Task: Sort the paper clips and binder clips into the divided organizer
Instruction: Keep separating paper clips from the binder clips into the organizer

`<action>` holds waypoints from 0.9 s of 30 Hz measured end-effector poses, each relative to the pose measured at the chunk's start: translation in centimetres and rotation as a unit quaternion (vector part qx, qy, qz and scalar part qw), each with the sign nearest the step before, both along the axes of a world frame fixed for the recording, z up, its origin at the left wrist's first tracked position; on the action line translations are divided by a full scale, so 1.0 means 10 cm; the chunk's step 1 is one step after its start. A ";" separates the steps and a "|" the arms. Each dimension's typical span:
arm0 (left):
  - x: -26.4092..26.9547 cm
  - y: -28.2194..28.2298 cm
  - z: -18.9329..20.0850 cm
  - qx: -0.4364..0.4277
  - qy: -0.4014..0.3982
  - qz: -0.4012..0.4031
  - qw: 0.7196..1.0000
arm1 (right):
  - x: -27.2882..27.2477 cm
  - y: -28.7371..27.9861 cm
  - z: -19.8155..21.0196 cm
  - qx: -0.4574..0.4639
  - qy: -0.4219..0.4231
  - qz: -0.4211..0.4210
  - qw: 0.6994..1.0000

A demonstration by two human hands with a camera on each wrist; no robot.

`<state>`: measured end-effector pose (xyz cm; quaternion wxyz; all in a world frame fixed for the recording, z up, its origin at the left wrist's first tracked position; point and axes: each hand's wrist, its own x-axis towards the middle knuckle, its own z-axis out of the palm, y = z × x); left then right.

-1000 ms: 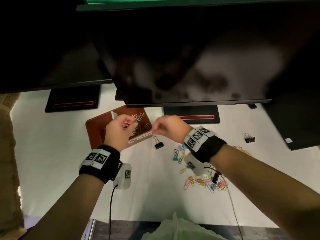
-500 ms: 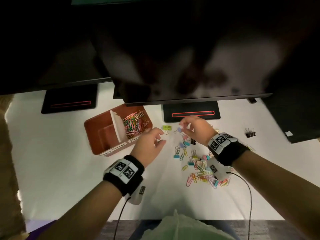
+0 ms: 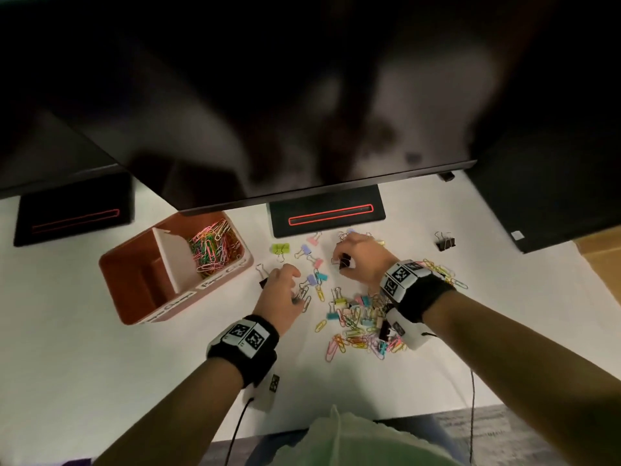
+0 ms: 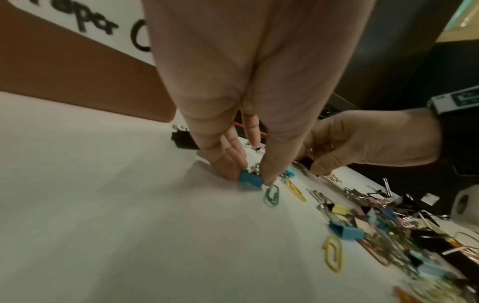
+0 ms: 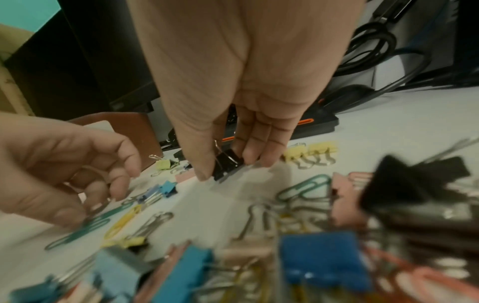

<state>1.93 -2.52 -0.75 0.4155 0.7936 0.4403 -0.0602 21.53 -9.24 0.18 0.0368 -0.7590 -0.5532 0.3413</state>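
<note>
Nearest the person, a tangled pile point(image 3: 361, 327) of paper clips and small binder clips lies on the white bench point(image 3: 84, 348). Wire handles and clip loops are interlocked there, so a lift from that heap could drag neighbours along and scatter them, or carry a paper clip into the wrong compartment.

Just beyond, the left hand point(image 3: 280, 294) is down at the bench, thumb and fingers pinching a small blue binder clip point(image 4: 250, 180) with a green paper clip point(image 4: 271, 194) touching close beside it. The risk is a shallow grip: the clip is small and smooth, and could squirt out or pick up the green one with it.

Further out, the right hand point(image 3: 361, 258) pinches a black binder clip point(image 5: 228, 162) between thumb and fingertips, at or just above the bench. If its handle snags the loose clips near it, they may trail behind.

Farthest left stands the brown organizer point(image 3: 127, 307), split by a white divider point(image 3: 173, 260). Paper clips fill the far compartment; the near one looks empty. Both hands carrying at once could collide over the narrow opening, or drop a binder clip on the wrong side.
</note>
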 end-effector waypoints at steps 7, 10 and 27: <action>-0.14 0.06 0.03 0.117 -0.006 -0.035 0.993 | 0.02 0.00 0.11 0.106 -0.051 0.071 0.991; -0.07 -0.08 0.04 0.098 0.013 -0.048 0.994 | -0.11 0.09 0.09 0.073 -0.026 0.165 0.983; -0.08 -0.14 -0.21 0.077 -0.001 -0.004 0.997 | 0.05 0.12 0.09 0.077 -0.070 0.131 0.986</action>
